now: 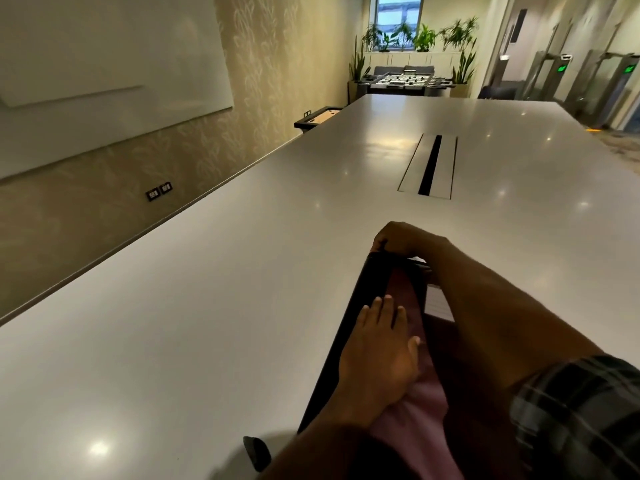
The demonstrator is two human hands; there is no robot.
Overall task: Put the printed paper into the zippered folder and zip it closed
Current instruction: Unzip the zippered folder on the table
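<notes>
Head view. A flat zippered folder (pixel 403 285), black at the edges with a maroon-pink face, lies on the long pale grey table (pixel 207 306) at 5 o'clock of the view, its long side running away from the person.

The left hand (pixel 379 351) rests palm-down on the maroon face near the 9 o'clock edge, fingers straight and together; its grip is open and holds nothing. The right hand (pixel 405 239) sits at the folder's far corner, at 12 o'clock of the folder. Its grip is closed, with curled fingers pinching a small dark part there that is too small to identify.

The right forearm, ending in a dark plaid sleeve (pixel 575 420), crosses the folder's 3 o'clock side and hides that edge. A narrow pale strip (pixel 438 303) shows between the folder's black edge and the forearm; whether it is the printed paper cannot be told.

On the table at 1 o'clock is a rectangular grey cable hatch (pixel 446 166) with a dark central slot. A small black object (pixel 257 452) shows at the near table edge, at 7 o'clock.

A whiteboard (pixel 104 64) and two wall sockets (pixel 159 192) are at 10 o'clock. A table-football game (pixel 405 81), potted plants (pixel 426 38) and a window (pixel 398 15) are at 12 o'clock.

The folder's cover lies down; its contents are hidden.
</notes>
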